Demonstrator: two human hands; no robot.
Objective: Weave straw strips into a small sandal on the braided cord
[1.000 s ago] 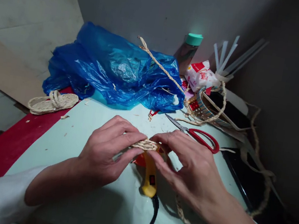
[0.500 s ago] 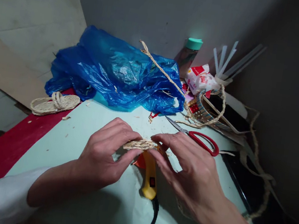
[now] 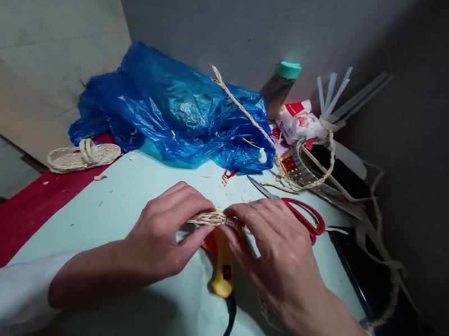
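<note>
Between my two hands is a small flat piece of braided straw cord (image 3: 208,219), seen edge-on. My left hand (image 3: 170,227) pinches its left part with thumb and fingertips. The fingers of my right hand (image 3: 275,247) close on its right end and hide much of it. Just below the piece lies a yellow glue gun (image 3: 224,270) with a black switch and a black cable running toward me. Its front part is covered by my hands. Something orange (image 3: 210,242) shows beside the gun. Red-handled scissors (image 3: 305,215) lie beyond my right hand.
A crumpled blue plastic bag (image 3: 174,109) fills the back. Coiled straw cord (image 3: 83,157) lies at left on a red strip (image 3: 21,215). At back right stand a bottle with a green lid (image 3: 288,71), a tissue pack (image 3: 299,122), glue sticks (image 3: 332,91) and a basket (image 3: 307,170).
My hands have drawn slightly closer together around the braided piece, which has tilted a little. The whole view has shifted slightly.
</note>
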